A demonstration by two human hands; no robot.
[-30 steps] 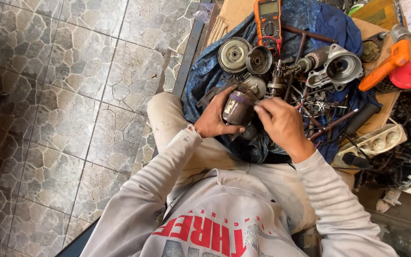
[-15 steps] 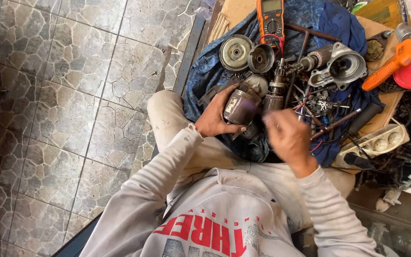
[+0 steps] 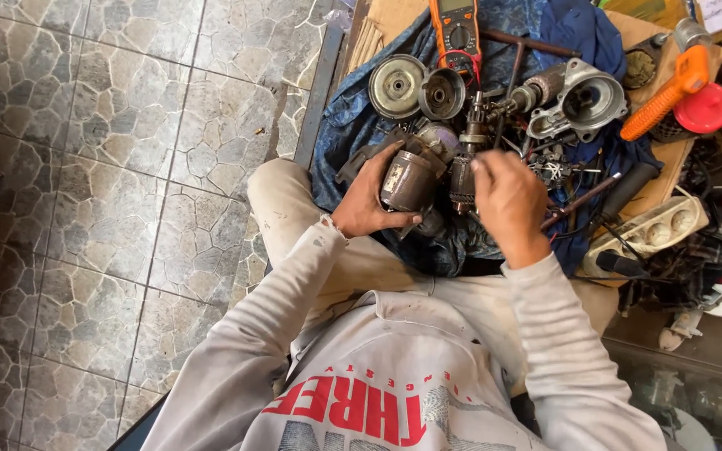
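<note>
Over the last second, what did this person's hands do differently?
The right hand drew back from the dark motor housing, then returned to grip the armature beside it. The left hand kept cradling the housing. Parts on the blue cloth stayed put.

Person in a pale, stained work top

A grey-white long-sleeved sweatshirt carries large red block letters across the chest at 6 o'clock; the left cuff at 9 o'clock is frayed, and light beige trousers show dirt marks at 10 o'clock.

Place: repair workshop | Shown by: dismantled motor parts, multimeter, tools spread on blue cloth | Floor: stone tiles
</note>
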